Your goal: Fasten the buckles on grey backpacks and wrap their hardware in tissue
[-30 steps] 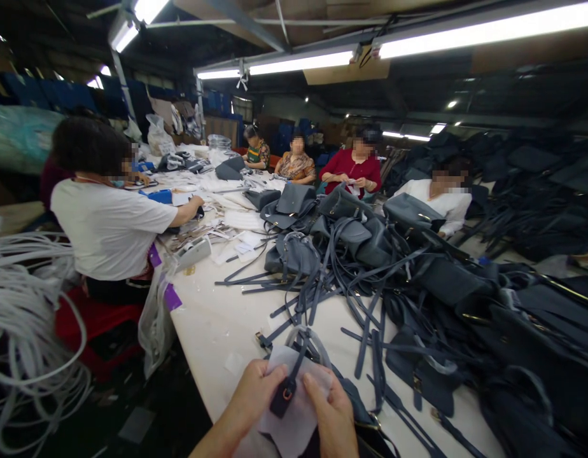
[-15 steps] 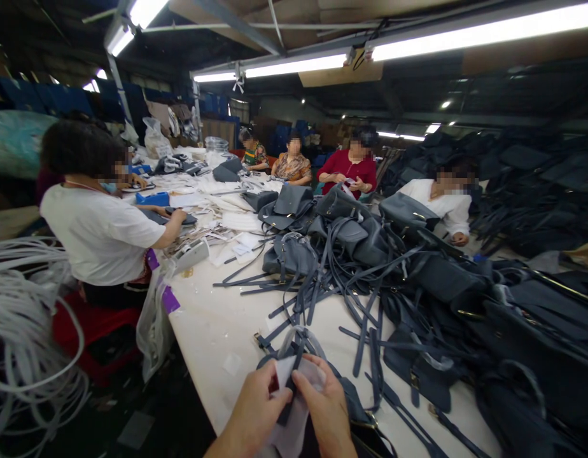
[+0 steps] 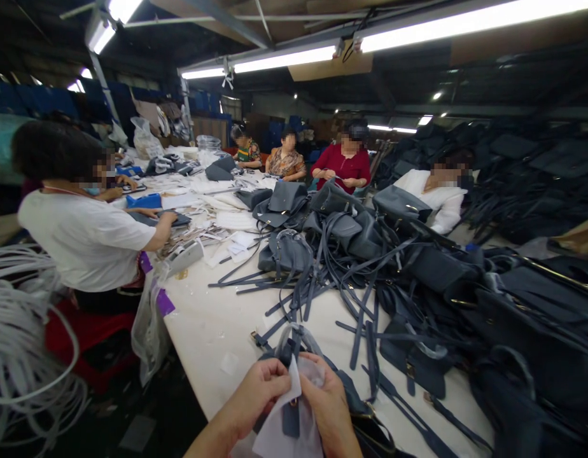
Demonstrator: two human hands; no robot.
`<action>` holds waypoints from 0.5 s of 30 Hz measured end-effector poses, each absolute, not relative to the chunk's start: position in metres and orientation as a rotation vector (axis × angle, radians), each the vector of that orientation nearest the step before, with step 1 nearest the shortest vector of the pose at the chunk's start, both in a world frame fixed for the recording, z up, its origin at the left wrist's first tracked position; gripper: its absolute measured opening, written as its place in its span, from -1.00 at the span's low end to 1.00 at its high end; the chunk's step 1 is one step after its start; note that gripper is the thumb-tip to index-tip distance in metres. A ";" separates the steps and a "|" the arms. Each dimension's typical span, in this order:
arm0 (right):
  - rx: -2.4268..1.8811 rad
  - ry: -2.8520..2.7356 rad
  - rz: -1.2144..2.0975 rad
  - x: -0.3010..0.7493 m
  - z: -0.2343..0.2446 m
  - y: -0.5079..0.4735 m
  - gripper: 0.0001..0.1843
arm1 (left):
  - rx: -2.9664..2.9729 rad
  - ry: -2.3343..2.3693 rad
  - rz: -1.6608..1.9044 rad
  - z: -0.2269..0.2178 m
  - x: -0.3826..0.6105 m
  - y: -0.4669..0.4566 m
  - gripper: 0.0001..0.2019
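Observation:
At the near edge of the table, my left hand [image 3: 261, 389] pinches a fold of thin white tissue paper [image 3: 269, 439]. Opposite it, my right hand [image 3: 326, 397] grips the same sheet, fingers closed on its right side. Between the hands a dark blue-grey strap [image 3: 291, 423] with a small gold buckle lies against the paper, partly covered by it. Just beyond my fingers is a bag handle wrapped in clear plastic [image 3: 307, 337]. The dark bag [image 3: 354, 394] under and beside my hands is partly hidden by them.
Dark bags with loose straps [image 3: 351, 229] are heaped across the white table [image 3: 203, 337]. Several co-workers sit around it, one in a white shirt [image 3: 84, 235] at the left. White tubing [image 3: 27, 331] lies coiled at the far left.
My left hand has shifted slightly left, and the tissue paper is now folded up between the hands, with the buckle showing. The view has turned slightly right.

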State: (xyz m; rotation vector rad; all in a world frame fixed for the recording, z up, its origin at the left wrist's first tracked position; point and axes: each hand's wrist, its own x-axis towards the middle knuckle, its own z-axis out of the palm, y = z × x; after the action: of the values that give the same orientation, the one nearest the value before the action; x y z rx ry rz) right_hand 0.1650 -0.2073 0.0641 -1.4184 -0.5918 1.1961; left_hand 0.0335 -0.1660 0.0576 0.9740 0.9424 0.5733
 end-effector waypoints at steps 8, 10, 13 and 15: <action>-1.355 -0.630 1.313 0.181 0.070 -0.214 -0.46 | 1.206 0.997 0.636 0.061 0.042 -0.160 -0.80; -1.338 -0.631 1.335 0.185 0.070 -0.216 -0.42 | 1.226 0.992 0.603 0.063 0.044 -0.156 -0.83; -1.278 -0.580 1.339 0.191 0.068 -0.221 -0.41 | 1.193 0.979 0.538 0.066 0.050 -0.150 -0.81; -1.193 -0.495 1.337 0.195 0.063 -0.226 -0.37 | 1.120 0.975 0.516 0.065 0.058 -0.148 -0.81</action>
State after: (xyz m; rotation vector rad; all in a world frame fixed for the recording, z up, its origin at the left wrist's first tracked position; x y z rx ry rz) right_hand 0.1949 -0.2261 0.0633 -1.1926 -0.4953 1.3374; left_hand 0.0581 -0.1485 0.0652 1.1198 0.9750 0.5159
